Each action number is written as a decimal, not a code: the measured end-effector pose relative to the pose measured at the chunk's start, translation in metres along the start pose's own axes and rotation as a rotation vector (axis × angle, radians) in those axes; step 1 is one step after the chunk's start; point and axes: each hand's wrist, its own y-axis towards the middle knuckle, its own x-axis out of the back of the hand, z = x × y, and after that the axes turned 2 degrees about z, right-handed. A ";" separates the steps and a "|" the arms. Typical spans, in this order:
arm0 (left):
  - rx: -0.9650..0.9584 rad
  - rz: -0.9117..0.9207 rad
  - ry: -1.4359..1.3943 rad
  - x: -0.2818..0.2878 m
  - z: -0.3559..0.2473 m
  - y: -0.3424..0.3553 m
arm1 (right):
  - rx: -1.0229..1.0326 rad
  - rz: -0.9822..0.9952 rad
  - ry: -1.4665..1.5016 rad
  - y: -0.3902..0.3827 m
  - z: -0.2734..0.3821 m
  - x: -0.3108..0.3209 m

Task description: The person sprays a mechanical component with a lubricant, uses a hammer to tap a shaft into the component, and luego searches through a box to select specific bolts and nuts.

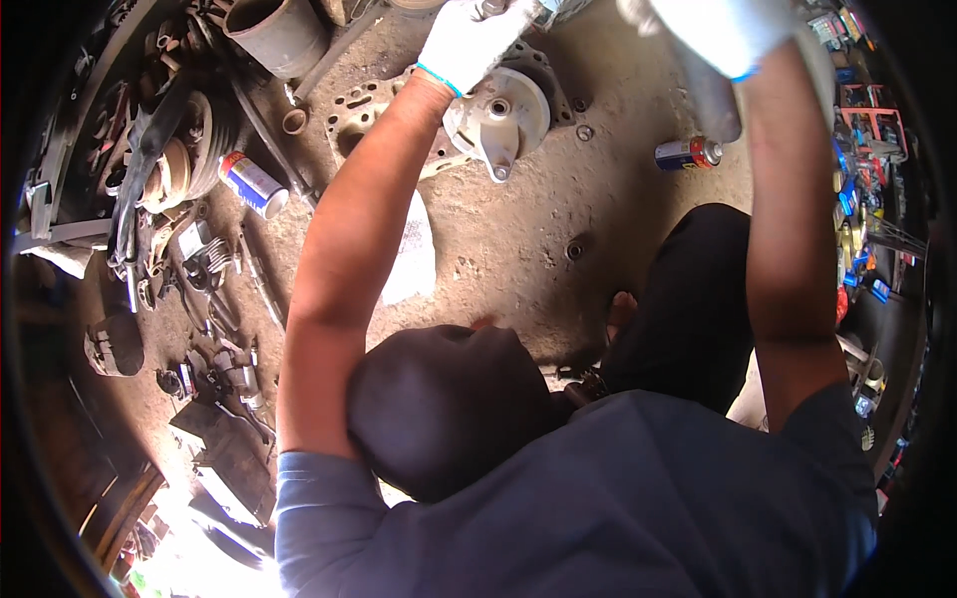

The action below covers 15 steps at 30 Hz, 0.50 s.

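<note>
At the top edge my left hand (pixel 471 45), in a white glove with a blue cuff, is closed around a small metal piece (pixel 488 8) whose kind I cannot make out. Just below it lies a round metal brake plate (pixel 520 112) with a lever arm. This plate rests on a flat, hole-pierced metal casting (pixel 359 112). My right hand (pixel 728 32), gloved the same way, is at the upper right, blurred and partly cut off by the frame; its fingers are unclear. A spray can (pixel 683 153) lies on its side below it.
Another spray can (pixel 252 185) lies at the left, near a metal bucket (pixel 274 38) and a small ring (pixel 294 122). Tools and metal parts (pixel 214 259) crowd the left side. Racked goods (pixel 867 149) line the right. A white sheet (pixel 412 257) lies on the dirt floor (pixel 498 249).
</note>
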 end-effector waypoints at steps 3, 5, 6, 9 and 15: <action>0.544 0.120 -0.542 -0.002 -0.019 0.002 | 0.297 -0.059 0.111 -0.019 0.023 -0.012; 0.400 0.080 -0.409 0.005 -0.017 0.003 | 0.319 -0.061 -0.015 -0.022 0.020 -0.023; 0.249 0.037 -0.272 0.010 -0.015 0.004 | 0.295 -0.058 -0.217 -0.018 0.002 -0.033; 0.898 0.072 -0.962 0.003 -0.045 0.010 | 0.547 -0.035 -0.949 0.019 -0.091 -0.050; 1.049 0.128 -1.044 0.015 -0.051 0.001 | -0.052 -0.115 -0.376 0.004 -0.038 -0.056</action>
